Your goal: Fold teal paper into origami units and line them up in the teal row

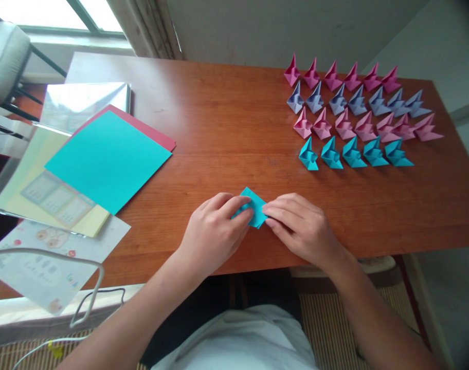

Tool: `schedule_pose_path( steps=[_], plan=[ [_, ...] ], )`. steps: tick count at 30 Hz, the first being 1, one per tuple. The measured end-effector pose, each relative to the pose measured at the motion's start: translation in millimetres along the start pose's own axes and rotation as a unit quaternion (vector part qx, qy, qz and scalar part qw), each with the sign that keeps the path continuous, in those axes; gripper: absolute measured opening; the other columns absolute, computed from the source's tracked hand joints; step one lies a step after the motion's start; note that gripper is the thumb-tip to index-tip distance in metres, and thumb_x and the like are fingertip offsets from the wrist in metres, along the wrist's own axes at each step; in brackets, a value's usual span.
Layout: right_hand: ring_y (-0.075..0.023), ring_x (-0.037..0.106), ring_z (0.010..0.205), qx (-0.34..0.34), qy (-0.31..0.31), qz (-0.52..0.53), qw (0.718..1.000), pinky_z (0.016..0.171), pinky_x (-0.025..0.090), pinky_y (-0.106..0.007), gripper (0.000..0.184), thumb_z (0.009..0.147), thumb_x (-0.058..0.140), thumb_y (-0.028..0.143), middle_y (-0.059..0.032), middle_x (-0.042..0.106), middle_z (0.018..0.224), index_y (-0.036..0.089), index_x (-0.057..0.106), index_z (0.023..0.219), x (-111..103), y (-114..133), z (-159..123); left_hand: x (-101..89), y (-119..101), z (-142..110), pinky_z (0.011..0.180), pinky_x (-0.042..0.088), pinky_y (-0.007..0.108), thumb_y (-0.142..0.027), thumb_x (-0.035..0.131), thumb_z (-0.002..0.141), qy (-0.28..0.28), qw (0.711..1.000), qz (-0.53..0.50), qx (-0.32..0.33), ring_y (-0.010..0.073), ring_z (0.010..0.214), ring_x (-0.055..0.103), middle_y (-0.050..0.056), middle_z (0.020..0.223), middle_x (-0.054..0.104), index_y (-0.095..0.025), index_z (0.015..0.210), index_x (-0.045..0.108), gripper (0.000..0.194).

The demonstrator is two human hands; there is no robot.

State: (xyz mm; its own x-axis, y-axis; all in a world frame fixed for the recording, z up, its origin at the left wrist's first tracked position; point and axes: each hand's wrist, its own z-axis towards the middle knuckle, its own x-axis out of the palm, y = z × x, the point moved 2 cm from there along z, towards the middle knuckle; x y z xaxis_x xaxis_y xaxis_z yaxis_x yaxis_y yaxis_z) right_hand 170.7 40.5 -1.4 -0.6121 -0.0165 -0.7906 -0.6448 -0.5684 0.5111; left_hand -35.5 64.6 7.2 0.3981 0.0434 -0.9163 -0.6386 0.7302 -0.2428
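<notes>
A small, partly folded teal paper piece (pixel 253 204) lies on the wooden table (pixel 227 128) near its front edge. My left hand (pixel 213 231) pinches its left side with curled fingers. My right hand (pixel 298 226) presses and grips its right side, fingertips closed on the paper. Both hands rest on the table top.
Rows of finished folded paper shapes stand at the back right: magenta (pixel 340 77), lavender (pixel 356 102), pink (pixel 365 127) and teal (pixel 354 154). A stack of flat sheets, teal on top (pixel 107 159), lies at the left over printed pages (pixel 45 257). A chair (pixel 6 56) stands at far left.
</notes>
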Motion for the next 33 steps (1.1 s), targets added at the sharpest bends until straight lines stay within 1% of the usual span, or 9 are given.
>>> schedule_pose_path(
  steps=[3,6,8,11,15,19,25,29,33],
  plan=[
    [-0.0270,0.063,0.110,0.007,-0.001,-0.011,1.000,0.097,0.057,-0.048,0.020,0.091,0.071,0.018,-0.0081,0.074,0.115,0.023,0.070,0.111,-3.1,-2.4,-7.6,0.4,-2.4,-1.6,0.078,0.060,0.038,-0.020,0.057,0.098,0.000,0.999,0.028,0.018,0.0228,0.091,0.067,0.005,0.115,0.077,-0.019,0.102,0.074,0.017],
    [-0.0288,0.060,0.113,0.022,-0.009,-0.032,0.999,0.100,0.055,-0.050,0.024,0.090,0.073,0.020,-0.0105,0.072,0.119,0.022,0.070,0.113,-6.2,-5.1,-12.6,0.8,-3.6,-3.0,0.080,0.061,0.038,-0.017,0.057,0.096,-0.001,0.999,0.043,0.028,0.0245,0.094,0.068,0.006,0.116,0.077,-0.017,0.103,0.074,0.018],
    [-0.0284,0.060,0.111,0.027,-0.020,-0.044,0.998,0.099,0.055,-0.050,0.027,0.090,0.073,0.020,-0.0113,0.072,0.118,0.021,0.069,0.117,-7.2,-6.1,-13.6,0.8,-4.1,-3.3,0.080,0.061,0.039,-0.015,0.056,0.096,-0.003,0.998,0.045,0.032,0.0252,0.096,0.069,0.006,0.116,0.077,-0.017,0.103,0.074,0.019],
    [-0.0270,0.060,0.104,0.022,-0.028,-0.058,0.998,0.094,0.056,-0.048,0.029,0.092,0.071,0.019,-0.0113,0.071,0.111,0.020,0.067,0.120,-5.9,-5.2,-12.5,0.5,-4.5,-3.3,0.080,0.062,0.039,-0.016,0.056,0.096,-0.004,0.998,0.047,0.034,0.0255,0.096,0.069,0.007,0.117,0.077,-0.016,0.102,0.074,0.019],
    [-0.0258,0.059,0.099,0.015,-0.004,-0.064,0.998,0.088,0.056,-0.045,0.028,0.094,0.066,0.017,-0.0110,0.069,0.107,0.020,0.068,0.121,-0.3,-1.9,-8.6,0.3,-4.4,-2.9,0.080,0.062,0.039,-0.017,0.055,0.096,-0.001,0.998,0.047,0.032,0.0249,0.095,0.068,0.007,0.117,0.077,-0.017,0.104,0.074,0.020],
    [-0.0250,0.059,0.095,0.015,0.016,-0.071,0.997,0.085,0.054,-0.043,0.019,0.096,0.063,0.017,-0.0102,0.071,0.103,0.020,0.073,0.112,3.3,-1.9,-5.6,0.3,-4.5,-2.3,0.079,0.061,0.039,-0.018,0.056,0.096,0.001,0.999,0.041,0.023,0.0245,0.094,0.068,0.006,0.116,0.077,-0.019,0.103,0.074,0.019],
    [-0.0211,0.058,0.088,0.056,-0.017,-0.030,0.998,0.079,0.054,-0.038,0.014,0.096,0.064,0.016,-0.0058,0.069,0.090,0.024,0.075,0.099,2.7,-7.7,-4.7,0.7,-5.5,-1.2,0.074,0.060,0.039,-0.019,0.057,0.096,-0.004,1.000,0.015,-0.014,0.0245,0.092,0.068,0.003,0.112,0.078,-0.021,0.100,0.074,0.018],
    [-0.0204,0.059,0.086,0.075,-0.018,-0.001,0.997,0.077,0.054,-0.037,0.012,0.097,0.064,0.018,-0.0048,0.069,0.088,0.024,0.074,0.095,2.1,-8.1,-1.7,1.4,-4.2,-1.8,0.079,0.060,0.038,-0.023,0.059,0.097,-0.021,0.999,-0.019,-0.044,0.0239,0.096,0.068,0.002,0.114,0.078,-0.021,0.093,0.073,0.015],
    [-0.0205,0.059,0.087,0.083,-0.010,0.003,0.996,0.078,0.053,-0.037,0.010,0.097,0.065,0.019,-0.0050,0.070,0.089,0.023,0.073,0.093,1.4,-7.9,0.1,2.9,-4.7,-3.3,0.080,0.060,0.037,-0.021,0.059,0.098,-0.026,0.998,-0.024,-0.051,0.0236,0.097,0.068,0.001,0.116,0.078,-0.022,0.092,0.074,0.016]
  ],
)
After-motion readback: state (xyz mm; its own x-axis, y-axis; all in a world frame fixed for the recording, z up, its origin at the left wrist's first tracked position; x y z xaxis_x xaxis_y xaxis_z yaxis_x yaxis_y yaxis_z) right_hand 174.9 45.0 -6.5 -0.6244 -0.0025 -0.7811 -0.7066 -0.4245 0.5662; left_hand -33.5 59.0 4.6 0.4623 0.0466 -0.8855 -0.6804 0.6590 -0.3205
